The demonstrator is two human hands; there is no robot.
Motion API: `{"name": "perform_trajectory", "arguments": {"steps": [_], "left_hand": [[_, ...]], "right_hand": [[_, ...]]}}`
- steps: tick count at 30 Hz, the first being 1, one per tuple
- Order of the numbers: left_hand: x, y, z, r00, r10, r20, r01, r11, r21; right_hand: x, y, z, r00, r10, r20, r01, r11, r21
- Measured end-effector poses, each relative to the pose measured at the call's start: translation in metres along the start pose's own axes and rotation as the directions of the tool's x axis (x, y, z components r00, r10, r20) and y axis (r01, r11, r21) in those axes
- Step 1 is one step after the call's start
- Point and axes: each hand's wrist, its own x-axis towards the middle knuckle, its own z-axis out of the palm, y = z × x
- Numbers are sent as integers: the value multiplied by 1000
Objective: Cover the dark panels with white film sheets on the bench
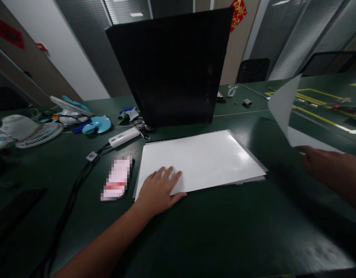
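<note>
A stack of white sheets (206, 160) lies on the dark green table, its edges slightly uneven and its top sheet glossy. My left hand (162, 187) rests flat on the near left corner of the stack, fingers spread. Off to the right, my right hand (318, 160) grips a thin white sheet (285, 110) by its near edge. That sheet is bent, with one part curling up above the table and another part stretching away to the right behind the hand.
Behind the stack stands a large black panel (180, 69). Left of the stack are a blurred-out pink phone-shaped object (118, 179), a white power strip (124, 138) with black cables (76, 189), a blue fan-like piece (97, 125) and a white fan grille (40, 135). A clear cup (232, 90) stands farther back.
</note>
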Motion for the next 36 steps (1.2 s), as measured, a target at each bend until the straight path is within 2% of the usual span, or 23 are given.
{"name": "perform_trajectory", "arguments": {"steps": [2,3,4,6,8,9,11,13,15,17,18,19,20,21,23,25,26,28,30,31,33,35,36], "left_hand": [[-1,0,0,1000,-17,13,17,1000,-6],[-1,-1,0,1000,-19,18,19,1000,-3],[-1,-1,0,1000,-15,21,15,1000,1],[-1,-3,0,1000,11,5,-11,1000,15],[-2,-6,-1,997,54,-48,-52,998,43],[-2,-7,-1,993,88,-82,-82,994,68],[-3,-9,-1,968,196,-158,-176,975,133],[-5,-9,-1,895,362,-261,-315,927,202],[-9,-8,-1,747,535,-395,-462,844,271],[-13,-6,-2,573,652,-497,-562,754,341],[-14,-6,-4,513,679,-526,-582,725,369],[-16,-7,-6,485,683,-545,-579,718,385],[-17,-8,-9,490,665,-564,-554,737,387],[-17,-9,-11,529,618,-581,-502,781,372],[-15,-15,-16,692,412,-593,-302,911,280],[-12,-21,-17,848,84,-523,-11,990,141],[-10,-25,-16,886,-82,-457,131,988,78],[-5,-32,-11,894,-332,-302,343,939,-15],[-1,-37,-3,877,-452,-159,447,892,-69],[1,-39,1,874,-475,-102,468,880,-87],[4,-42,7,878,-478,-21,473,874,-109],[6,-44,11,884,-468,4,465,877,-119],[7,-44,12,886,-464,4,461,879,-122]], "right_hand": [[-23,-47,-18,979,-205,19,204,979,10],[-33,-68,-25,943,-331,-33,332,943,20],[-40,-87,-31,881,-461,-110,466,884,29],[-47,-120,-38,682,-675,-281,702,712,-10],[-44,-145,-41,500,-786,-363,828,557,-67],[-40,-155,-41,448,-811,-376,856,510,-82],[-32,-171,-38,386,-837,-389,887,453,-94],[-25,-181,-32,345,-844,-411,906,414,-90],[-23,-187,-24,330,-840,-430,917,394,-67],[-24,-189,-16,345,-830,-438,917,397,-30],[-25,-190,-14,356,-824,-441,916,401,-9],[-26,-190,-13,367,-817,-444,914,405,12],[-27,-190,-13,379,-812,-443,913,407,34],[-27,-190,-14,391,-809,-438,911,409,57],[-28,-189,-17,415,-808,-418,905,411,105],[-26,-186,-21,451,-796,-404,891,429,149],[-24,-184,-22,492,-771,-404,869,465,171],[-17,-178,-21,648,-653,-392,755,617,220],[-6,-170,-19,837,-456,-303,533,805,262],[0,-166,-18,908,-355,-222,408,871,275],[10,-158,-14,979,-204,-29,204,937,285],[15,-153,-9,982,-140,123,99,951,293],[15,-151,-8,979,-139,147,89,948,304]]}}
